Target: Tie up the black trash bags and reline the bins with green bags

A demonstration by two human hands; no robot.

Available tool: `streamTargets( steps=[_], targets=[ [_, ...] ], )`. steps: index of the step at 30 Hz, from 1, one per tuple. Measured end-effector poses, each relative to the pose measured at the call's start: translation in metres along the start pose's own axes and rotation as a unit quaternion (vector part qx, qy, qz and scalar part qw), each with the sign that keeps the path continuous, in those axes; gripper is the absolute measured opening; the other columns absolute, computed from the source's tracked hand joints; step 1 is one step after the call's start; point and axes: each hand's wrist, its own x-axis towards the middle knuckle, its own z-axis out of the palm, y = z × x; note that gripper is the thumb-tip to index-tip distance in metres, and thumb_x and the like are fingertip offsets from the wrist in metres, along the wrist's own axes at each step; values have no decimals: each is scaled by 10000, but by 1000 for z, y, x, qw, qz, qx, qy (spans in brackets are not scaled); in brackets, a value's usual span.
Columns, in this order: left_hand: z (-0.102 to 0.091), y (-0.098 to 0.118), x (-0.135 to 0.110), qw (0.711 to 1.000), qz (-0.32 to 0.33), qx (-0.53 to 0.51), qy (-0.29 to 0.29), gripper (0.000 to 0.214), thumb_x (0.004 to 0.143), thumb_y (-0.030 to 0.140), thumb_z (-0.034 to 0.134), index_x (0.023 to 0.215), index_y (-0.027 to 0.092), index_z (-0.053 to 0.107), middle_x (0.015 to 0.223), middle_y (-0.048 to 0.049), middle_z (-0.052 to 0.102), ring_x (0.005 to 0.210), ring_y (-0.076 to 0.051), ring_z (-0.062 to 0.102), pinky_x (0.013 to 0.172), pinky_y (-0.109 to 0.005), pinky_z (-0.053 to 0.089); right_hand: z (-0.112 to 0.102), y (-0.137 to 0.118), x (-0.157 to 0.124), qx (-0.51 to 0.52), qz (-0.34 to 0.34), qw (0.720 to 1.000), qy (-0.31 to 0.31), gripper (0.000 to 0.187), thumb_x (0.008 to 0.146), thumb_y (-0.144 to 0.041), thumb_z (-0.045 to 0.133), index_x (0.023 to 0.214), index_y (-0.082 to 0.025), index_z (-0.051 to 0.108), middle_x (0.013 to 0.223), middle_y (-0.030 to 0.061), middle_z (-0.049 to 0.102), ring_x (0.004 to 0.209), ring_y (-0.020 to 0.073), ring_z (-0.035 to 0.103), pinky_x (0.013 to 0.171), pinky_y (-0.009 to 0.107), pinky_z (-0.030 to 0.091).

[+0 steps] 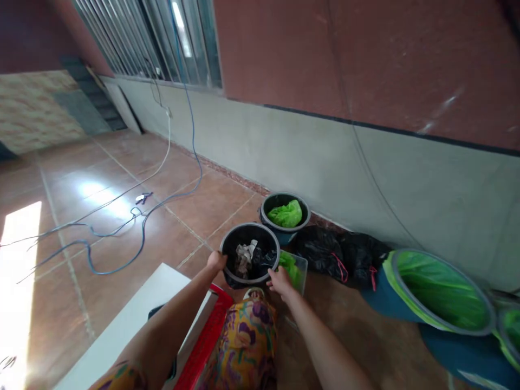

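A round trash bin [229,234] with a grey rim and black inside stands on the floor in front of me. Crumpled paper [245,258] and black plastic lie in it. My left hand [217,261] grips its rim on the left side. On the near right side, my right hand [279,280] has its fingers closed on the same rim. Right behind it is a second bin [305,223] with a bunched green bag [286,214] inside. Beside my right hand sits a clear plastic container [301,266] holding more green plastic.
Tied black garbage bags [320,246] lie along the wall to the right, followed by a large blue bin [392,295] with a green liner. Blue cables [143,233] cross the tiled floor at left. A white board [134,319] and red-edged box [203,336] lie near my legs.
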Motion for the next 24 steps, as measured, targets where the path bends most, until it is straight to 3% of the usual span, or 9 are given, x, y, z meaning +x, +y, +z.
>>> streamTargets(
  steps=[4, 8, 12, 16, 18, 20, 24],
  targets=[
    [-10, 5, 6, 999, 26, 21, -19, 215, 832, 174, 537, 871, 69, 720, 937, -188, 736, 869, -250, 715, 621, -227, 452, 11, -18, -6, 11, 26, 998, 48, 95, 909, -208, 542, 827, -171, 512, 594, -36, 557, 438, 77, 555, 399, 157, 442],
    [-50, 16, -2, 996, 76, 44, -6, 264, 827, 193, 506, 905, 68, 726, 969, -199, 731, 942, -275, 696, 663, -246, 464, -4, -48, -26, 40, 6, 997, 65, 173, 896, -212, 573, 733, -164, 542, 502, -26, 538, 408, 81, 528, 370, 150, 417],
    [-106, 43, -36, 985, 153, 72, 32, 295, 834, 258, 491, 899, 86, 721, 866, -162, 733, 888, -259, 693, 650, -247, 456, -41, -73, -70, 94, -39, 992, 72, 162, 889, -254, 596, 764, -154, 574, 519, -22, 567, 429, 87, 552, 374, 145, 416],
    [-139, 84, -101, 962, 261, 66, 49, 302, 816, 315, 512, 907, 108, 712, 806, -115, 722, 837, -220, 687, 627, -225, 443, -100, -77, -134, 171, -83, 978, 92, 199, 863, -325, 647, 805, -151, 570, 568, -28, 592, 412, 80, 539, 360, 152, 406],
    [-136, 106, -136, 948, 307, 56, 61, 317, 818, 332, 514, 943, 114, 706, 850, -114, 726, 841, -220, 686, 651, -236, 457, -132, -67, -163, 180, -69, 973, 129, 223, 857, -353, 654, 805, -162, 551, 550, -42, 572, 394, 77, 525, 348, 149, 393],
    [-119, 128, -165, 936, 346, 53, 43, 312, 815, 312, 524, 985, 116, 698, 911, -117, 731, 869, -221, 688, 689, -244, 475, -162, -50, -185, 165, -45, 968, 181, 250, 842, -367, 669, 778, -176, 521, 516, -56, 543, 383, 79, 520, 354, 154, 409],
    [-52, 167, -199, 926, 373, 54, -9, 317, 836, 266, 522, 1070, 109, 667, 1059, -145, 720, 997, -240, 681, 780, -258, 495, -212, 2, -203, 81, -11, 962, 259, 196, 843, -323, 653, 782, -178, 536, 532, -33, 577, 408, 98, 557, 374, 168, 443]
  ],
)
